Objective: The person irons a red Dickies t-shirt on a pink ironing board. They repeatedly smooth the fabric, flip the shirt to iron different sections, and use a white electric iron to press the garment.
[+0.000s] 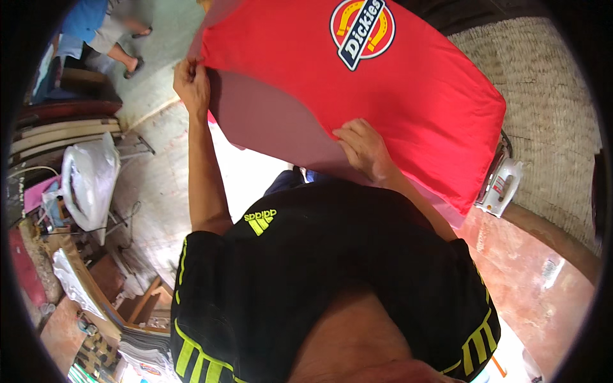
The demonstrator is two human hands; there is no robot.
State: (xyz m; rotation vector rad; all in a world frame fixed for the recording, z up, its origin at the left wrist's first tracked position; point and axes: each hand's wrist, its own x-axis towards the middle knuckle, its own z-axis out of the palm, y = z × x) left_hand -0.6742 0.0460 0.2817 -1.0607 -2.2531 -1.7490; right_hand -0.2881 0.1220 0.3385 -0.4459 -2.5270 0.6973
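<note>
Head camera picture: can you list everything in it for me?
Red cloth: one, red, top centre
Board: one, mauve, under the cloth
Iron: one, white, right of the cloth
Mat: one, beige, far right
Other person: one, blue top, upper left
Plastic covering: one, white, left
Paper stack: one, greyish, lower left
Floor: one, greyish, left
Clutter: uncertain count, mixed colours, left
Shirt: one, black and yellow, lower centre
Left grip: one, bare, cloth's left corner
Right grip: one, bare, cloth's near edge

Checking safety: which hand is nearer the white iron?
Right. The right hand is left of the iron; the left hand is farther left, at the red cloth.
</note>
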